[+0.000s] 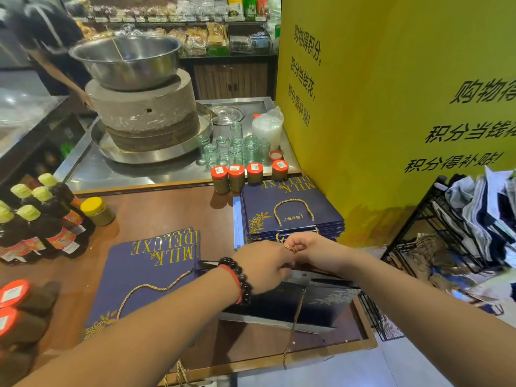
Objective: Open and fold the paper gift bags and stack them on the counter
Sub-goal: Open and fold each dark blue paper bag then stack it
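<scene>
A navy paper gift bag (321, 305) lies partly opened on the wooden counter (173, 213) in front of me. My left hand (265, 263) and my right hand (310, 252) meet over its far edge, with fingers curled on the bag's rim. A gold cord handle hangs from it over the counter edge. Another navy bag (145, 272) with gold "MILK DELUXE" lettering lies flat to the left. A stack of flat navy bags (290, 213) sits behind my hands by the yellow wall.
Dark sauce bottles (42, 219) stand at the left, with red-lidded jars (248, 174) behind the stack. A stone mill with a steel bowl (139, 88) and several glass jars occupy the steel tray. A black wire rack (446, 224) of bags stands at right. A person leans at far left.
</scene>
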